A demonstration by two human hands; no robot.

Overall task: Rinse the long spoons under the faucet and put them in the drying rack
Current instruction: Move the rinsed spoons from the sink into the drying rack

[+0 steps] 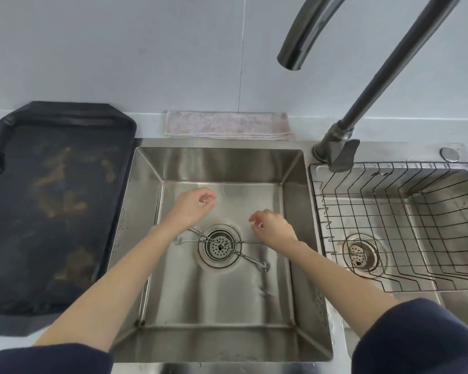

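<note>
Below both hands, long spoons [222, 245] lie crossed over the drain [220, 245] in the sink [295, 201]. Left hand [192, 205] and right hand [272, 226] hover loosely curled, holding nothing. Drying rack [400, 225] sits right of right hand, faucet [362, 85] above.

One head-worn view looks steeply down, close over the sink [152, 184], facing the wall [146, 49].

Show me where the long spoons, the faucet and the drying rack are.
long spoons [250, 258]: head view, crossed handles.
faucet [291, 59]: head view, spout end.
drying rack [389, 195]: head view, wire bottom.
</note>
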